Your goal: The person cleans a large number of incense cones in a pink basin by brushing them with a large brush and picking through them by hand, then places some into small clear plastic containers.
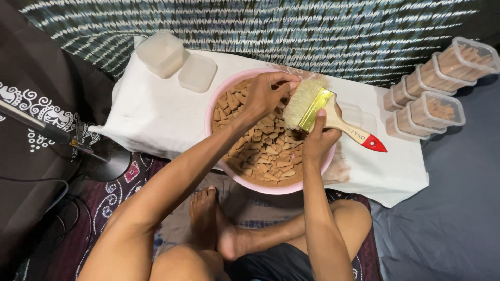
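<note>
A pink round basin (pixel 271 188) full of several small brown cone-shaped pieces (pixel 263 151) sits on a white cloth-covered low table (pixel 151 109). My left hand (pixel 268 93) hovers over the far part of the basin with fingers pinched around one brown piece. My right hand (pixel 320 138) grips a flat paintbrush (pixel 323 112) with a pale wooden handle, red tip, gold ferrule and light bristles. The bristles touch the piece at my left fingertips.
A translucent lidded tub (pixel 161 52) and a flat lid (pixel 198 73) lie at the table's far left. Several clear boxes filled with brown pieces (pixel 437 78) are stacked at the right. A dark stand base (pixel 109 161) sits at left. My crossed legs are below.
</note>
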